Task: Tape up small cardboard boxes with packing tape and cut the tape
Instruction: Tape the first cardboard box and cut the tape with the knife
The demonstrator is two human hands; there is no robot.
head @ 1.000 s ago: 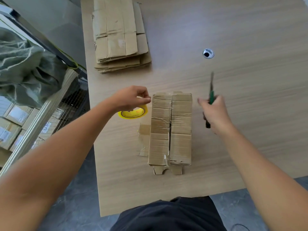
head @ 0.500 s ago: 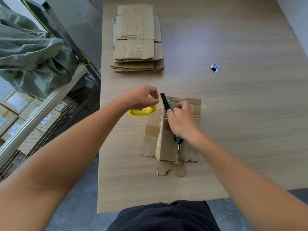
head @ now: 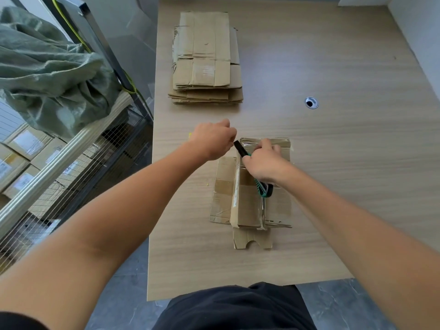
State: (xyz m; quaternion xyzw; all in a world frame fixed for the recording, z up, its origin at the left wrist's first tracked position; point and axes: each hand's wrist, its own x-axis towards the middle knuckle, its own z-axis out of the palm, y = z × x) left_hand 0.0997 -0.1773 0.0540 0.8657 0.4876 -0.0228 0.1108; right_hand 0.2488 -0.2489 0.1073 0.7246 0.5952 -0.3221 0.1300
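Observation:
A small cardboard box [head: 250, 206] lies on the wooden table [head: 345, 177] in front of me, with loose flaps at its left and near ends. My left hand [head: 212, 139] is curled just left of the box's far end, over the yellow tape roll [head: 190, 134], of which only a sliver shows. My right hand [head: 264, 160] rests on the box's far end and grips a green and black utility knife [head: 263, 188]. The knife's black tip points toward my left hand. The tape strip itself is too faint to make out.
A stack of flattened cardboard boxes [head: 207, 60] lies at the far side of the table. A round cable hole [head: 311, 102] sits to the right. Left of the table stand a metal wire rack [head: 71, 167] with labelled boxes and a green sack [head: 47, 75].
My right hand came in from the right with the knife and now rests on the box's far end. My left hand now covers the tape roll.

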